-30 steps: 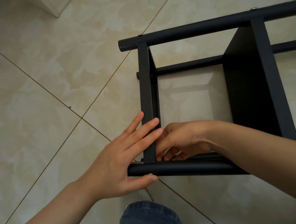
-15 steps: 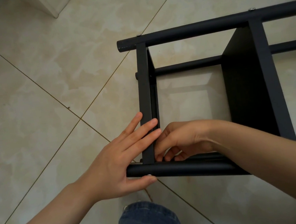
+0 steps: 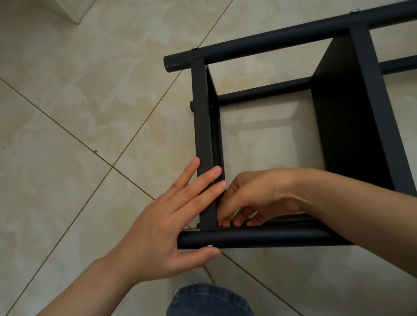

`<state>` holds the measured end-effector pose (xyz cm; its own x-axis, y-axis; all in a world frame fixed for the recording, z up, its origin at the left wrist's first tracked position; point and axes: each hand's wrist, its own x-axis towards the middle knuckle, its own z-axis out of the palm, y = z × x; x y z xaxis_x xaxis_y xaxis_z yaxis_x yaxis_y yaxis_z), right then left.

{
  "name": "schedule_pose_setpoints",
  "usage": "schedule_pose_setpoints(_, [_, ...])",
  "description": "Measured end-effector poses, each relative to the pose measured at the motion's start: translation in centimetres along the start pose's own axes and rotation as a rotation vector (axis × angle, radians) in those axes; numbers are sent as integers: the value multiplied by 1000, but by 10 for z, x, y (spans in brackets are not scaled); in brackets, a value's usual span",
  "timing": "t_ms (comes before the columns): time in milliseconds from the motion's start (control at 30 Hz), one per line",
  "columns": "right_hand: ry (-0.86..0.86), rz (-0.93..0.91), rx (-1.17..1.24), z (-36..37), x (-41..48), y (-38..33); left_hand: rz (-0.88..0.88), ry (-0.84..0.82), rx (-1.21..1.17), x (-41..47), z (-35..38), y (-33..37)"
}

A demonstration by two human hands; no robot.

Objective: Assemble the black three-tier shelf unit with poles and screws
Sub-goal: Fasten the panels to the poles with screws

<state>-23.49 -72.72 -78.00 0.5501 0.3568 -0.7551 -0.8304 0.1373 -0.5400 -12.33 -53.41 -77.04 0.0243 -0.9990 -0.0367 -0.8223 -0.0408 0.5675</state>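
The black shelf unit lies on its side on the tiled floor. Its end shelf board (image 3: 202, 122) stands edge-up between a far pole (image 3: 267, 42) and a near pole (image 3: 262, 236). A second board (image 3: 353, 122) stands to the right. My left hand (image 3: 168, 224) lies flat with fingers spread over the end board's lower edge, thumb under the near pole's end beside a silver screw head (image 3: 209, 246). My right hand (image 3: 253, 199) reaches inside the frame, fingers curled at the corner where board meets near pole. What its fingertips pinch is hidden.
Silver screw heads (image 3: 194, 47) show on the far pole. A lower back pole (image 3: 264, 91) crosses inside the frame. A white furniture corner (image 3: 70, 7) stands at the top left. My denim-clad knee (image 3: 208, 312) is at the bottom centre.
Both hands stay at the near left corner of the frame. The view has shifted very slightly; nothing else has visibly moved.
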Motion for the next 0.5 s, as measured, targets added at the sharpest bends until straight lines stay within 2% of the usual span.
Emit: schedule_pose_setpoints(500, [8, 0, 8, 5, 4, -2, 0, -5, 13, -1, 0, 0])
